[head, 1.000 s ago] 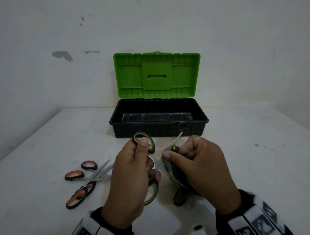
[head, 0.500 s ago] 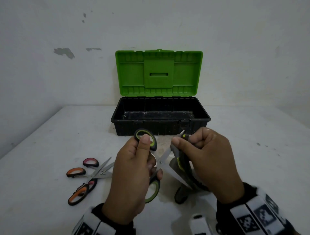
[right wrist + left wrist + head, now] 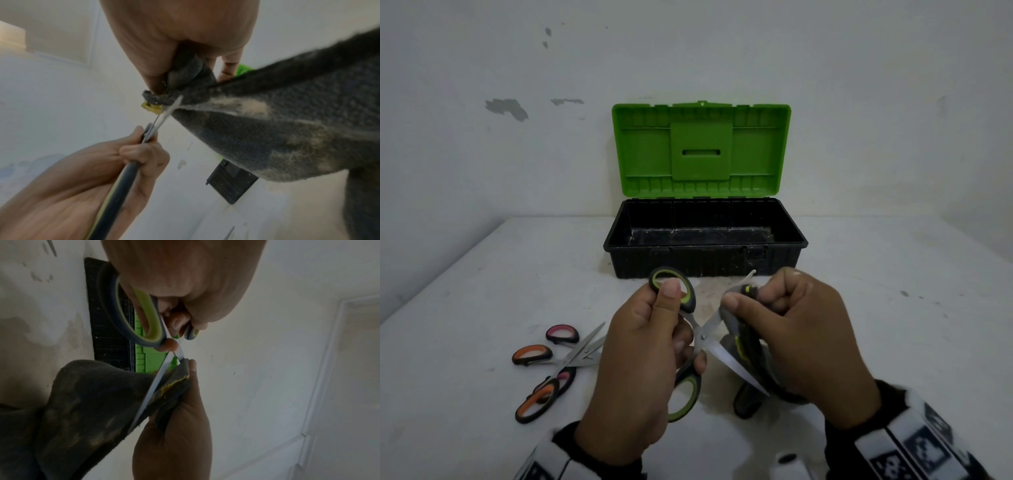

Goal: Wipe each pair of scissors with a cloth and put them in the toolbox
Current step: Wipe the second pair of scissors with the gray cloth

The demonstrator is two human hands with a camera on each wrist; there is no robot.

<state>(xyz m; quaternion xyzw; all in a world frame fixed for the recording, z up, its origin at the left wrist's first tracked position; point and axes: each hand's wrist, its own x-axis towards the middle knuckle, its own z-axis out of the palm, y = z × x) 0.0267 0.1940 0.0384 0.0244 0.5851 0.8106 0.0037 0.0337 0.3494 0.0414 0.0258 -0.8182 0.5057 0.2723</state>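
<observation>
the green-handled scissors (image 3: 690, 342) are held open in the air between the two hands, above the table (image 3: 893, 325). the left hand (image 3: 643, 363) grips them by the handles, thumb pressed on the upper loop and fingers curled round the lower one. one blade runs up and to the right into the grey cloth (image 3: 743, 342), which the right hand (image 3: 801, 339) pinches round the blade between thumb and curled fingers; the blade tip pokes out just past the knuckles. the other blade slants down under the right hand, across the hanging cloth.

this looks like the wiping step on the first pair, the upper blade nearly done. next, i judge, the cloth must come off the tip and be folded round the lower blade, fingers kept off the edge, before the scissors are closed and carried forward.

the toolbox (image 3: 705, 260) stands open just beyond both hands, nothing visible in it. two more pairs, the orange-handled scissors (image 3: 534, 377) and pink-handled scissors (image 3: 565, 342), lie crossed left of the left hand, apparently unwiped.
</observation>
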